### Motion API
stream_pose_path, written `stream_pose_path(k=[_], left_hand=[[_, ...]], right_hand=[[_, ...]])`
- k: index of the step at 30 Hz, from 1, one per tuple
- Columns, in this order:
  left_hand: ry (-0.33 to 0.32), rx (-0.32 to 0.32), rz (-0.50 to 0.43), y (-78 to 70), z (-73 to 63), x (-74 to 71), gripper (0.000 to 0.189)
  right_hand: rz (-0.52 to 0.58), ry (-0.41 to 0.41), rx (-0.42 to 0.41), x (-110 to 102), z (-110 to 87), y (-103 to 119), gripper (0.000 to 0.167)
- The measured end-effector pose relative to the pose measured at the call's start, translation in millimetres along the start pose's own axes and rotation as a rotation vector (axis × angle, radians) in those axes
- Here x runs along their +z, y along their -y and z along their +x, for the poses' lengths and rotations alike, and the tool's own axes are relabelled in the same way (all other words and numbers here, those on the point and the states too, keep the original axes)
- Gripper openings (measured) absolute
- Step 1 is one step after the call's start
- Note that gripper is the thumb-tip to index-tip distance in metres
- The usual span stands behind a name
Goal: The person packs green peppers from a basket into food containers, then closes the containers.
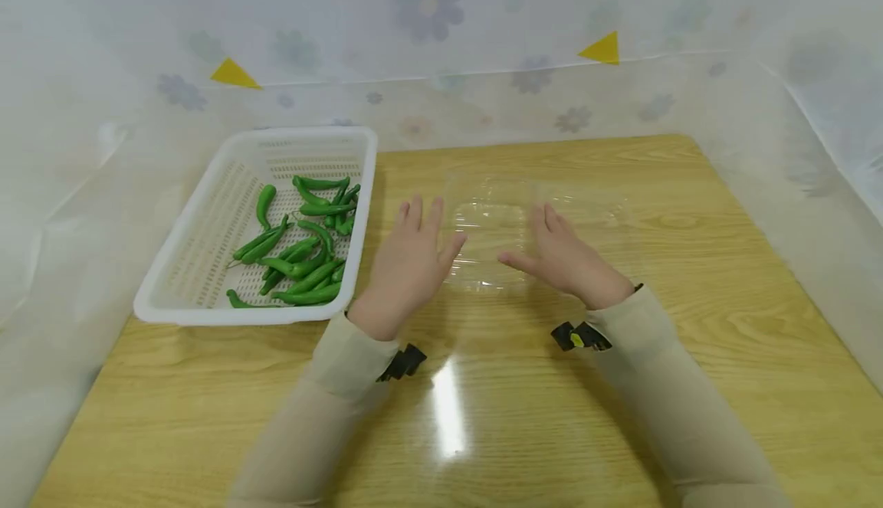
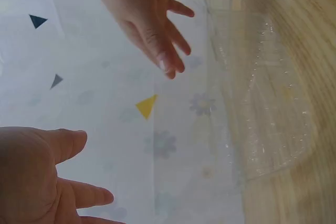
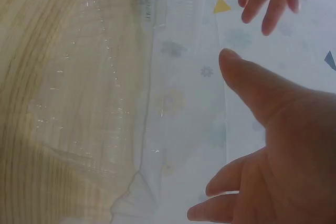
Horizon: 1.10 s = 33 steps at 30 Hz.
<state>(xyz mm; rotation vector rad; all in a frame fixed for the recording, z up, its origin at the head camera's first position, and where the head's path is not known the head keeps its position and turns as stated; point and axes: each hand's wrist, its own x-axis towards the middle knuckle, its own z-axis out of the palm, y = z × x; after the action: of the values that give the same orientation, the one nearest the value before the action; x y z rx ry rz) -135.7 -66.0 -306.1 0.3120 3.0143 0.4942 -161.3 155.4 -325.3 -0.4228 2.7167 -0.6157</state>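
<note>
- From the head view, a clear plastic box (image 1: 491, 224) sits on the wooden tabletop (image 1: 517, 431), in between the two hands and a bit past them. More clear plastic (image 1: 596, 208) lies just to the right of it, partly behind the right hand.
- The left hand (image 1: 411, 263) is near the left side of the box. Its fingers are straight, with small gaps, and the thumb sticks out toward the box.
- The right hand (image 1: 569, 259) is near the right side. Its fingers are straight too, with two close together, and its thumb points left. Both hands hold nothing.
- A white basket (image 1: 255, 316) stands on the left, near the left hand. Lots of green peppers (image 1: 310, 270) lie inside it in a loose heap.
- Behind the tabletop is a pale sheet with flowers (image 1: 483, 2) and two yellow triangles (image 1: 602, 50). Each arm has a long light sleeve (image 1: 290, 447) and a black strap (image 1: 405, 362) at the wrist.
- From the left wrist view, both hands show with their fingers apart. A gap shows between them and the box, which looks see-through and shiny.
- From the right wrist view, the thumb is spread wide from the fingers, and the box is off to the left. Part of the basket peeks out at the top.
</note>
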Motion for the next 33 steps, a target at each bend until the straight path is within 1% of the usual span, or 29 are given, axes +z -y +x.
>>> stream_pose_path(k=[4,8,11,14,19,22,26,29,33], left_hand=[[-0.032,0.018,-0.053,3.2,-8.3,-13.5,0.069],[-0.052,0.024,-0.080,6.1,-17.1,-25.1,0.069],[-0.068,0.030,-0.085,6.7,-27.0,-33.6,0.070],[-0.087,0.050,-0.097,8.0,-38.4,-43.0,0.071],[-0.134,0.074,-0.113,14.6,-52.4,-57.9,0.069],[-0.145,0.070,-0.115,18.6,-55.7,-64.1,0.068],[-0.147,0.060,-0.114,23.5,-57.4,-71.8,0.069],[-0.139,0.055,-0.109,28.1,-58.6,-80.6,0.070],[-0.126,0.032,-0.100,35.4,-59.5,-93.0,0.071]], right_hand=[[0.042,0.009,0.011,3.0,-2.7,-4.1,0.115],[0.060,0.016,0.017,6.6,-5.1,-9.0,0.118],[0.065,0.001,0.010,9.7,-5.2,-13.7,0.118],[0.062,-0.022,0.002,12.9,-4.3,-19.0,0.118],[0.086,-0.021,-0.004,17.0,-3.2,-25.5,0.119],[0.117,-0.019,-0.004,18.9,-3.0,-26.1,0.120],[0.130,-0.027,0.002,23.1,-1.7,-26.1,0.123],[0.138,-0.030,0.008,27.7,-0.1,-26.0,0.123],[0.150,-0.025,0.015,33.2,2.1,-26.0,0.125]])
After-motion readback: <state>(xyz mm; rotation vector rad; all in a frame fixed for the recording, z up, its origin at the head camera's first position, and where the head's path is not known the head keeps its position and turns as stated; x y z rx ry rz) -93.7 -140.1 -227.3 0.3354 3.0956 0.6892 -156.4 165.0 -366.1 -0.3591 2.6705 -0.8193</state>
